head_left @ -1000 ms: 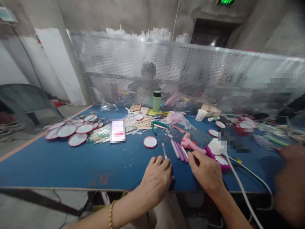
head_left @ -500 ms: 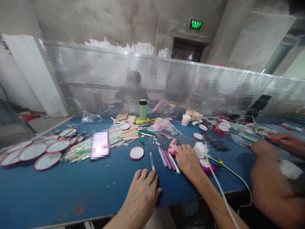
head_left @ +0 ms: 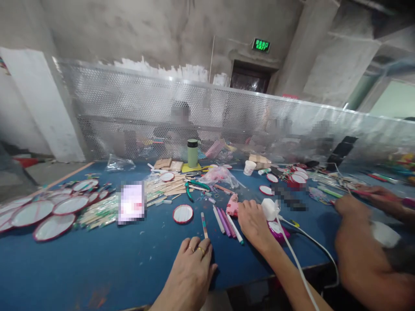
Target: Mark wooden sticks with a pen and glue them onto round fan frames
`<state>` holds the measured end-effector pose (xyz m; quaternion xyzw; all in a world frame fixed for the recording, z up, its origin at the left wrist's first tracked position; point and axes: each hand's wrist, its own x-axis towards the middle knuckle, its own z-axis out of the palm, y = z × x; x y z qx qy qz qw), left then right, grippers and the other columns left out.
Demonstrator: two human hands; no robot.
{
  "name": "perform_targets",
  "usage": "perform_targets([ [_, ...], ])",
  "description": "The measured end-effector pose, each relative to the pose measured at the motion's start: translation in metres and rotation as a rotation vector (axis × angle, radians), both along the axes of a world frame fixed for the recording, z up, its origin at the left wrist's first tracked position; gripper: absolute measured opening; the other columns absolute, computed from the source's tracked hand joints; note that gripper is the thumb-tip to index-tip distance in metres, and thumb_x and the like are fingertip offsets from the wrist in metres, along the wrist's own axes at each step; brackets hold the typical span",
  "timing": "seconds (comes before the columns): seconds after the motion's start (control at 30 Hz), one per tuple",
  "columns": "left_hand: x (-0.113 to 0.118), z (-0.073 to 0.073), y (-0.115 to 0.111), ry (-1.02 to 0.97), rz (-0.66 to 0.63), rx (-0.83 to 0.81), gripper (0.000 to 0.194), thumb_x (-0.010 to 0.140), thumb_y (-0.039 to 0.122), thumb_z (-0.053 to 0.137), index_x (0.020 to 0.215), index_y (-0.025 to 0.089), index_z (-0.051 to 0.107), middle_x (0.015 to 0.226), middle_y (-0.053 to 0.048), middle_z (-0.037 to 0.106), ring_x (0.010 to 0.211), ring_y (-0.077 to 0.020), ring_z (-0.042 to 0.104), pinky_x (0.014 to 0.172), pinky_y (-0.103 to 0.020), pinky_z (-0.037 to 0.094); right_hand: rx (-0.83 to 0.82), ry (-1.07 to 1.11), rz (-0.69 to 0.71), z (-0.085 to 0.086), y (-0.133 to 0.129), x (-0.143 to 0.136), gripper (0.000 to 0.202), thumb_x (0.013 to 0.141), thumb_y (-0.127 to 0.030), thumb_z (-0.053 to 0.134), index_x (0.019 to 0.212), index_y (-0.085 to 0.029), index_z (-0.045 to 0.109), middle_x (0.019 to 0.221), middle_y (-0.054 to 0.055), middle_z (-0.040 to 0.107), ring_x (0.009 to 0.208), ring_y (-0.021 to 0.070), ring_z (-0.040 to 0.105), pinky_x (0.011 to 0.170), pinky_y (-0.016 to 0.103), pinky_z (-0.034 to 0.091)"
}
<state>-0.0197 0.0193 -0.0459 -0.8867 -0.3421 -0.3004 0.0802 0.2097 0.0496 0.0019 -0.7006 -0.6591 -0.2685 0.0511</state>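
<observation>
My left hand (head_left: 194, 263), with two rings, rests low over the blue table. Its fingers are closed on the near end of a thin flat wooden stick (head_left: 203, 222) with coloured bands, which points away from me. To the right, my right hand (head_left: 254, 222) is wrapped round a pink thing with dark marks (head_left: 232, 205); my fingers hide part of it, and its kind is unclear. Between the hands lie several markers (head_left: 227, 222), purple, grey and white. A small round white disc with a red rim (head_left: 183, 214) lies flat beyond my left hand.
Larger red-rimmed discs (head_left: 55, 226) and bundled wooden sticks (head_left: 97, 214) lie left, near a lit screen (head_left: 131, 203). Green-handled pliers (head_left: 189, 190), a green bottle (head_left: 192, 154) and a paper cup (head_left: 249, 167) stand or lie behind. A white cable (head_left: 293, 255) crosses my right forearm; a co-worker's arm (head_left: 356, 242) is alongside.
The view has shifted slightly, moving the table things a little left and down. Both hands keep their places by the stick and the pink thing.
</observation>
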Motion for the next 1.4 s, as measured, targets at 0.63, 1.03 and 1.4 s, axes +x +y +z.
perform_targets([
  [0.63,-0.003,0.038,-0.015,0.168,-0.012,-0.163,0.019,0.095,0.026,0.055,0.108,0.015,0.064,0.115,-0.011,0.067,0.098,-0.0265,0.057,0.089,-0.044,0.046,0.184,0.916,0.468,0.023,-0.051,-0.003,0.030,0.092,-0.035,0.051,0.114,-0.020,0.063,0.109,0.009,0.072,0.099,0.0224,0.069,0.087,0.033,0.055],
  [1.03,-0.008,0.034,-0.024,0.096,-0.007,-0.124,0.032,0.095,0.031,0.057,0.121,0.013,0.058,0.119,-0.010,0.065,0.101,-0.0251,0.056,0.091,-0.043,0.043,-0.122,1.530,0.334,0.010,-0.066,-0.006,0.039,0.076,-0.045,0.075,0.104,-0.018,0.073,0.093,0.011,0.078,0.084,0.0251,0.075,0.064,0.027,0.061],
  [1.4,-0.008,0.034,-0.029,0.060,0.019,-0.068,0.051,0.096,0.051,0.049,0.120,0.007,0.059,0.097,-0.010,0.065,0.089,-0.0261,0.056,0.090,-0.044,0.040,-0.208,1.577,0.103,0.009,-0.083,-0.003,0.055,0.069,-0.062,0.076,0.102,-0.018,0.078,0.056,0.003,0.065,0.057,0.0187,0.064,0.053,0.024,0.055],
])
